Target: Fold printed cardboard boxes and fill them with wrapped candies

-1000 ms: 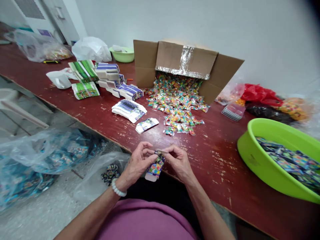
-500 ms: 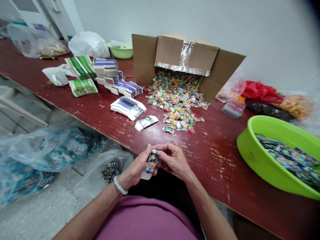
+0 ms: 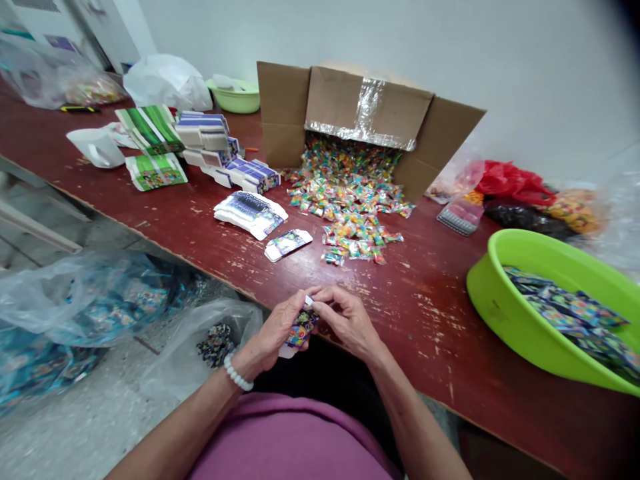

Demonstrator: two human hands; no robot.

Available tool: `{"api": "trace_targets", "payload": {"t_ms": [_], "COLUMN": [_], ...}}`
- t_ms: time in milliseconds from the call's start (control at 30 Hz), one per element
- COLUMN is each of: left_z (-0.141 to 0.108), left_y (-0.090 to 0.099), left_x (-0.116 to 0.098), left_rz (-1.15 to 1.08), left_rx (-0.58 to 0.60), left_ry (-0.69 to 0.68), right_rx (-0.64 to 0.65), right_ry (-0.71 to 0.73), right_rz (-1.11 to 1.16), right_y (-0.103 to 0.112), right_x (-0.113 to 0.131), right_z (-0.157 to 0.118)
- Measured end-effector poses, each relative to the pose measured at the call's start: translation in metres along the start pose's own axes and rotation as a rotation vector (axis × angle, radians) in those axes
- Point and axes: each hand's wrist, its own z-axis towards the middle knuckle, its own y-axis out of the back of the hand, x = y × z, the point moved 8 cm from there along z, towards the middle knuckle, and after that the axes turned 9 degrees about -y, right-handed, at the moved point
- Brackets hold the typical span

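Observation:
A small printed carton [image 3: 302,328] with a white flap at each end is held between my hands at the table's front edge. My left hand [image 3: 274,332] wraps round its left side, with a beaded bracelet at the wrist. The fingers of my right hand [image 3: 345,317] pinch the white flap at its upper end. Beyond my hands lie a flattened carton [image 3: 289,245] and a stack of flat cartons [image 3: 250,213]. Wrapped candies [image 3: 357,227] spill from an open cardboard box [image 3: 367,107] onto the red table [image 3: 420,287].
Right, a green basin [image 3: 525,340] holds printed packets; behind it sits a red bag [image 3: 515,181]. Bundled cartons [image 3: 155,172] and a white mug [image 3: 97,148] stand at left. Plastic bags [image 3: 170,357] with packets are below the table's front edge.
The view has shifted slightly, so the table items appear a little further left. The white flap at the carton's upper end now stands up more between my fingers.

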Motion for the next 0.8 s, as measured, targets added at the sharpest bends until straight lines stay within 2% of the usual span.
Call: {"api": "trace_targets", "payload": {"t_ms": [200, 367, 533, 667, 733, 800], "left_z": [0.005, 0.007, 0.013, 0.022, 0.027, 0.031], "left_y": [-0.003, 0.003, 0.008, 0.015, 0.017, 0.021], "left_x": [-0.006, -0.001, 0.000, -0.011, -0.018, -0.024], "left_rz": [0.091, 0.080, -0.049, -0.156, -0.223, -0.250], "left_rx": [0.044, 0.014, -0.036, -0.121, -0.142, -0.151], "left_ry": [-0.011, 0.058, 0.006, -0.082, -0.103, -0.128], "right_rx": [-0.109, -0.022, 0.057, 0.072, -0.012, -0.225], "right_ry": [0.010, 0.196, 0.182, 0.234, 0.264, 0.264], "right_rz": [-0.008, -0.136, -0.169, -0.235, -0.332, -0.482], "right_y": [0.007, 0.000, -0.009, -0.012, -0.001, 0.024], "right_x": [0.001, 0.022, 0.017, 0.011, 0.006, -0.001], "right_z": [0.004, 0.004, 0.006, 0.020, 0.037, 0.055]}}
